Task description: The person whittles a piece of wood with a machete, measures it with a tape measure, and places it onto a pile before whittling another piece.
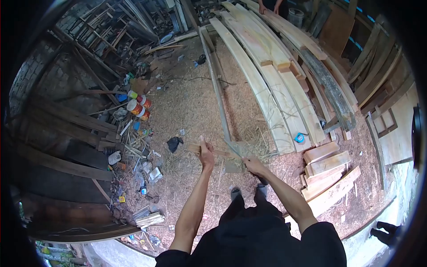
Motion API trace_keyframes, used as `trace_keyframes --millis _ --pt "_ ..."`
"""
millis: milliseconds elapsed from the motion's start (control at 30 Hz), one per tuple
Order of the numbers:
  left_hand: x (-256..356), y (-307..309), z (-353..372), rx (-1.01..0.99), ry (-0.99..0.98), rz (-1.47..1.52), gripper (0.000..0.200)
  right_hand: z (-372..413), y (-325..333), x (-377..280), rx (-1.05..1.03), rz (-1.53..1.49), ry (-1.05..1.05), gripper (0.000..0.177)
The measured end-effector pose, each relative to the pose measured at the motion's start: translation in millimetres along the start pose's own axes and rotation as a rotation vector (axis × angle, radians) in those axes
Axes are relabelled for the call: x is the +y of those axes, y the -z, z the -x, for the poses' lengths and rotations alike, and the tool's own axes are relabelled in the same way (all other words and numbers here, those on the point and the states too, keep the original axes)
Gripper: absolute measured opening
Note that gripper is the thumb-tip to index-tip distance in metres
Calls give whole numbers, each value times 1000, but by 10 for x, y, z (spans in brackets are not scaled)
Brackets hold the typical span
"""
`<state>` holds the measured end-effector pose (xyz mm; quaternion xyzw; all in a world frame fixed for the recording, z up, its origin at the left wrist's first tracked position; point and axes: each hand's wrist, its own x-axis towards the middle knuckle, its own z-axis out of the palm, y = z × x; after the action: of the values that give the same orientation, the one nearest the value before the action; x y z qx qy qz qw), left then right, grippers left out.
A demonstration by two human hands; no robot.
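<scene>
My left hand point(206, 155) is closed around a short strip of wood point(220, 153), held out in front of me above the floor. In my right hand point(254, 165) is the handle of a long-bladed knife point(233, 147). Its blade points up and to the left, overlapping the right end of the strip in this view. Below my right fist the dark butt of the handle sticks out. Straw and shavings point(253, 143) lie on the ground around the knife.
Long planks point(249, 80) stretch away at the upper right, with a blue tape measure point(300, 138) on them. Short boards point(327, 160) are stacked at right. Paint cans point(134, 107) and litter line the left. Another person's hands point(270, 9) rest on a far plank.
</scene>
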<state>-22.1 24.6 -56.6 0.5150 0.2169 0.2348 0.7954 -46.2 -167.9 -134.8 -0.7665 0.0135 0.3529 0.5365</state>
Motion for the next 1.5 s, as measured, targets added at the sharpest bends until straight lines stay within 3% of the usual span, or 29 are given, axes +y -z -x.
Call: trace_keyframes --millis 67,133,200,300,333,400,433,467,533,567,633,667,733,767,900,967,1067,1167,1267,1300,1433,1500 --pt "-15 59 74 -146 -49 -13 43 -20 -61 -6 7 128 -62 58" --pt "25 25 125 -97 -57 -70 45 -3 -221 66 140 65 148 61" --pt "38 86 118 -102 -20 5 46 -84 -351 112 143 59 126 60" --pt "41 116 137 -99 -26 -7 46 -183 -512 267 350 -17 251 62" --pt "28 145 155 -110 -26 16 45 -184 -451 207 338 -22 233 62" --pt "7 216 194 -23 -56 9 45 -172 -233 52 -66 38 -178 62" --pt "57 286 195 -46 -81 -2 45 -55 -167 -100 -52 56 -62 66" --pt "86 340 222 -71 -101 -12 44 -18 -233 -63 -49 48 -76 66" --pt "68 322 258 -110 -131 -29 44 -2 -349 31 157 172 310 71" --pt "58 328 301 -91 -130 -24 44 -32 -356 92 153 167 304 71" --pt "70 319 409 -60 -130 -29 44 -118 -303 208 45 23 11 68" --pt "74 340 411 -61 -139 -29 44 -193 -225 203 43 23 20 68" --pt "53 375 423 -104 -168 -18 44 -293 -70 154 -113 203 -108 67" --pt "27 391 432 -105 -166 -16 44 -286 -111 165 -13 298 34 69" --pt "34 235 416 -72 -158 -33 43 -127 -114 196 -33 197 111 73" --pt "48 220 440 -53 -175 -48 44 -392 -194 656 65 163 -81 69" --pt "58 298 404 -19 -178 -59 46 -430 -108 590 68 281 -70 69" --pt "33 341 324 86 -159 -11 45 -98 -46 286 -32 166 -24 73" --pt "35 361 329 201 -150 17 46 -152 -162 616 70 68 -8 73" --pt "38 369 329 196 -152 16 46 -382 -189 866 60 140 -129 69" --pt "40 423 343 202 -151 -12 46 -267 12 559 -67 192 -202 69" --pt "10 352 316 211 -172 -12 46 -141 -48 540 -22 211 77 71"
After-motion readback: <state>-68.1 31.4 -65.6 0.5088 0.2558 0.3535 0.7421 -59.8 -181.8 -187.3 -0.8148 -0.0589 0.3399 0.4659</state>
